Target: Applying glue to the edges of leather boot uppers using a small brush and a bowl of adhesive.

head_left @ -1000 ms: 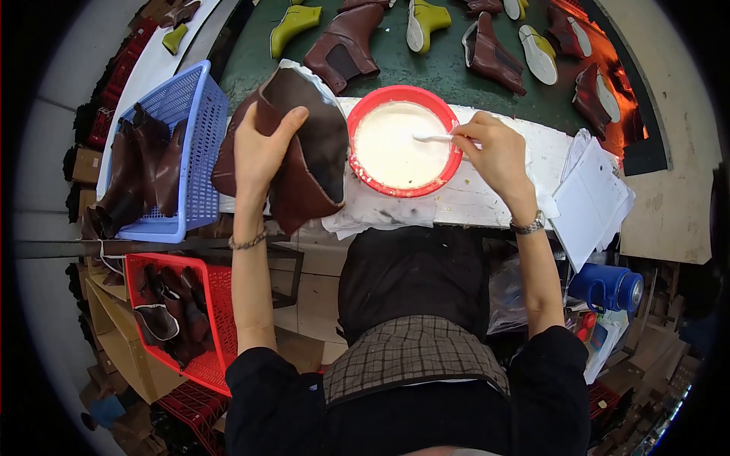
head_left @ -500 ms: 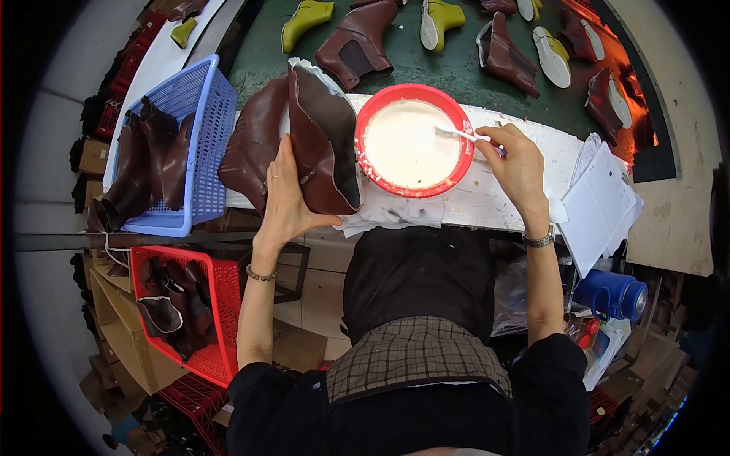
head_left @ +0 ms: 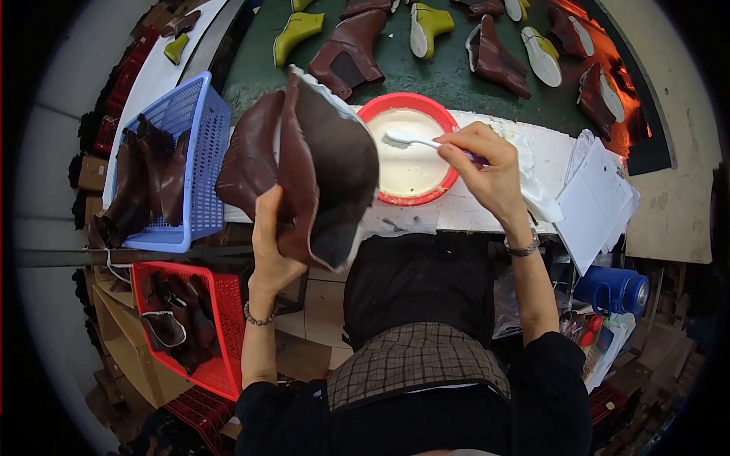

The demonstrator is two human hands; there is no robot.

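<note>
My left hand (head_left: 270,251) grips a brown leather boot upper (head_left: 249,148) from below and its near side. Its wide edge gapes to the right and shows a dark lining (head_left: 338,156); part of that edge overlaps the basin's left side. Between the thumb and fingers of my right hand (head_left: 490,171) is a toothbrush (head_left: 417,139), white at the head and purple at the handle. The brush head, thick with white paste, hangs over a red basin (head_left: 407,99) holding creamy white liquid (head_left: 407,171).
Brown boots lie in a blue basket (head_left: 204,156) on the left and a red basket (head_left: 232,327) below it. Across the green table (head_left: 251,72) are several brown boots (head_left: 498,64) and yellow-green shoe forms (head_left: 430,30). Papers (head_left: 597,205) and a blue flask (head_left: 612,290) are at right.
The toothbrush has risen from the liquid and moved left with my right hand. My left hand has tilted the boot upper, its opening now wider and nearer the basin.
</note>
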